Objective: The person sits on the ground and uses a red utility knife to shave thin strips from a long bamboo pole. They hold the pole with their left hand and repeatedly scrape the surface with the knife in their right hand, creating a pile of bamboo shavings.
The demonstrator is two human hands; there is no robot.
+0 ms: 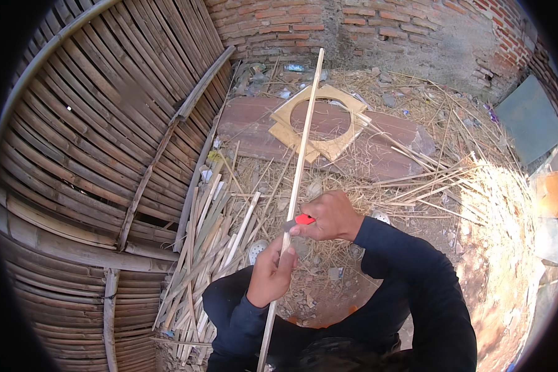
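Observation:
A long pale bamboo strip (304, 139) runs from my lap up toward the brick wall. My left hand (270, 273) is closed around its lower part. My right hand (330, 216) grips a knife with a red handle (304, 219), its blade resting against the strip just above my left hand. Both arms wear dark blue sleeves.
A curved woven bamboo screen (93, 155) fills the left side. Cut bamboo slats (211, 248) lie piled by my left knee. Ahead lie a plywood square with a round hole (319, 121) on a reddish board (378, 146), loose straw and sticks (452, 180), and a brick wall (366, 25).

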